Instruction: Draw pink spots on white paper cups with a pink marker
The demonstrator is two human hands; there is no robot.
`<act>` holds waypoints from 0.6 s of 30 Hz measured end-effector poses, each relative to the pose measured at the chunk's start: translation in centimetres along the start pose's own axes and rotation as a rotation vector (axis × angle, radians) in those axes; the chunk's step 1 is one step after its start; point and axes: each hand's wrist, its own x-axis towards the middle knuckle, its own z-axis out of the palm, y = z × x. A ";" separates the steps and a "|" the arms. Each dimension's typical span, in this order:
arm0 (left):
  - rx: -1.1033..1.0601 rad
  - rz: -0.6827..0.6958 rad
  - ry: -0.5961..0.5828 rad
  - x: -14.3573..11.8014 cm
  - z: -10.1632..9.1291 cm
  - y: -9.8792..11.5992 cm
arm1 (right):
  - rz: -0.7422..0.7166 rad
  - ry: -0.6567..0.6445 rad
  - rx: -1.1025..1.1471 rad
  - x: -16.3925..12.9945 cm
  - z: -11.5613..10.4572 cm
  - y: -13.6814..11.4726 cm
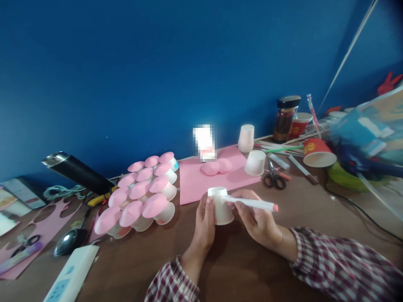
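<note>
A white paper cup (224,214) stands upside down just above or on the brown table, in front of me. My left hand (205,218) is closed around its left side, thumb toward me. My right hand (256,218) grips a white marker (252,203) with an orange-red end. The marker's other end meets the cup's side near the top; its tip is too small to make out. Behind the cup lies a pink paper sheet (195,184) bearing two pink paper discs (210,168). Another white cup (255,163) sits at the sheet's right edge, with stacked cups (246,138) behind.
Several cups topped with pink paper cones (154,205) stand in rows at left. Black scissors (274,180), markers (278,161), a red cup (318,152) and a dark jar (286,119) lie or stand at right. A power strip (74,272) is at front left.
</note>
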 end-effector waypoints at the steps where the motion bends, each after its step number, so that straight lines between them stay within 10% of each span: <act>1: 0.002 -0.003 0.003 0.0 0.0 0.0 | 0.004 -0.004 0.005 0.0 0.0 0.0; 18: 0.045 0.003 0.021 -0.1 0.1 0.4 | -0.005 0.011 0.030 -0.1 0.2 0.3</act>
